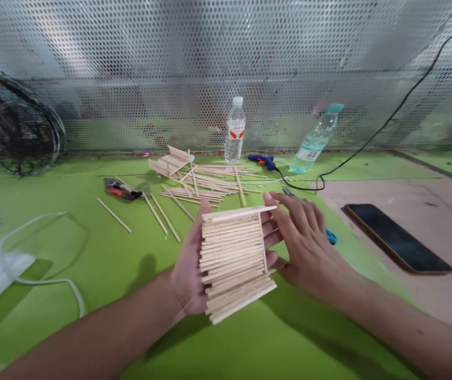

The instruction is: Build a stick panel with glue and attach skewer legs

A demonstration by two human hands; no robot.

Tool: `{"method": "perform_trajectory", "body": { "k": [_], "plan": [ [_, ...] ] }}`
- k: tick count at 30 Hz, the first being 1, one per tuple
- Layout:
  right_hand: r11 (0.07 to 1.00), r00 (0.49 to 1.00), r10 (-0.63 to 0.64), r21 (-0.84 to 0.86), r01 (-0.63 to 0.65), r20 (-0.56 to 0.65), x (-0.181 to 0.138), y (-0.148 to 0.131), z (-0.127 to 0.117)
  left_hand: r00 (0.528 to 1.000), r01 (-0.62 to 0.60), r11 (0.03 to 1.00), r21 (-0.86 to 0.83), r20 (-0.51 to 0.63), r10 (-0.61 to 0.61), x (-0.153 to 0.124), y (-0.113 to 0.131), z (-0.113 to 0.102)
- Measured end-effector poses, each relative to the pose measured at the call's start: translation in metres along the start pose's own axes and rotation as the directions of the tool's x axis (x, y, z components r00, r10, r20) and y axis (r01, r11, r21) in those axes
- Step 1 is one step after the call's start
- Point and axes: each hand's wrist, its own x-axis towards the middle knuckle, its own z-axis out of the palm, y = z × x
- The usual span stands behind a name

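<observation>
A small panel of thin wooden sticks [234,245] laid side by side is held above the green table, tilted toward me. Raised strips run along its top and bottom edges, and a thin stick crosses its right end. My left hand [190,264] grips the panel from the left and underneath; its fingertips show past the right end. Over at that right end, my right hand [307,240] has curved fingers, the index at the upper corner and the thumb by the lower part of the cross stick. Part of its grip is hidden.
Behind lie a pile of loose sticks [218,182], a small stick-built piece [170,161], red-handled pliers [121,190] and a blue glue gun [263,160] with a black cord. Two water bottles [235,132] stand near the perforated metal screen [194,68]. A phone [396,237] lies right, a white mask [0,274] left.
</observation>
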Motion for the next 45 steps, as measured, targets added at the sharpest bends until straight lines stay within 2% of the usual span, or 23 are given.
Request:
{"method": "perform_trajectory", "body": {
  "k": [6,11,14,17,22,25,28,33,37,41,45],
  "plan": [
    [1.0,1.0,0.014,0.022,-0.014,-0.006,0.0,0.005,0.001,0.995,0.006,1.0,-0.023,0.102,-0.004,0.007,0.001,0.001],
    [0.999,0.999,0.025,0.042,-0.026,0.035,-0.001,0.012,0.001,0.998,-0.017,1.0,-0.003,0.067,0.018,0.011,0.0,0.0],
    [0.998,0.999,0.013,0.058,-0.016,0.046,0.0,0.013,0.001,0.996,0.016,1.0,-0.011,0.084,-0.015,0.016,-0.004,-0.004],
    [0.996,0.999,-0.032,0.088,0.03,0.028,0.0,0.009,0.0,0.998,0.029,0.995,0.091,0.047,-0.033,0.018,-0.007,-0.005],
    [0.99,0.995,-0.081,0.122,0.074,0.051,-0.004,0.003,-0.001,0.996,-0.037,0.966,0.255,-0.064,0.055,0.014,-0.006,-0.005],
    [0.99,0.993,-0.054,0.137,0.04,0.101,-0.007,0.003,0.0,0.999,0.025,0.966,0.258,-0.053,-0.011,0.012,-0.005,-0.005],
    [0.991,0.993,-0.036,0.135,0.021,0.11,-0.008,0.003,0.001,0.996,0.084,0.966,0.245,0.006,-0.088,0.012,-0.005,-0.008],
    [0.985,0.994,-0.048,0.169,0.03,0.102,-0.005,0.0,-0.002,0.997,0.072,0.959,0.273,-0.001,-0.074,0.009,-0.008,-0.015],
    [0.981,0.995,-0.059,0.191,0.044,0.075,-0.004,-0.002,-0.004,0.988,0.137,0.978,0.155,0.044,-0.145,0.008,-0.009,-0.012],
    [0.979,0.996,-0.022,0.206,0.004,0.085,-0.003,0.001,-0.004,0.986,0.127,0.992,-0.026,0.111,-0.123,0.018,-0.006,-0.01],
    [0.972,0.99,0.064,0.218,-0.09,0.123,-0.002,0.003,-0.005,0.973,0.171,0.984,-0.046,0.165,-0.161,0.026,0.002,-0.032]
  ]
}}
